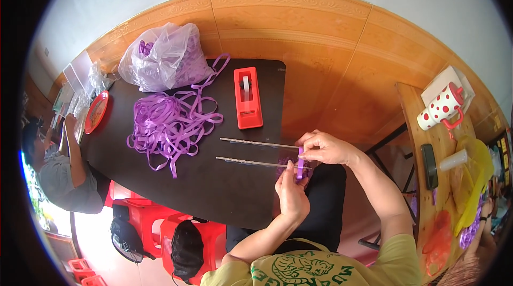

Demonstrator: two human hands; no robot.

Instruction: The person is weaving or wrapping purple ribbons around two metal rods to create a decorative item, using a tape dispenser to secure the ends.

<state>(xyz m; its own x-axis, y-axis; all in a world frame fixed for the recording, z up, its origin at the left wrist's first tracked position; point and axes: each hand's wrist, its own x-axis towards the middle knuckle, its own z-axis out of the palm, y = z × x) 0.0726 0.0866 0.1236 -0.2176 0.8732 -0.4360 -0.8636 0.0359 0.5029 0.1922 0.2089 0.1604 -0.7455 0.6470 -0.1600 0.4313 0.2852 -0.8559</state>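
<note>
Two thin twisted metal rods (251, 143) lie roughly parallel on the dark table, their ends jutting past its right edge. A purple ribbon (301, 164) spans both rod ends. My right hand (326, 147) is closed in a pinch on the ribbon by the far rod's end. Below it, my left hand (293, 195) pinches the ribbon at the near rod's tip, thumb and fingers together. More purple stuff shows behind the rod ends, partly hidden. To the left, a loose heap of purple ribbon (160, 120) covers part of the table.
A clear bag of ribbon (168, 59) and a red tape dispenser (248, 99) stand on the table (224, 195). Red stools (144, 222) hold black bags. A side table at right bears a dotted tumbler (441, 105) and phone (429, 165). Other people work at far left and lower right.
</note>
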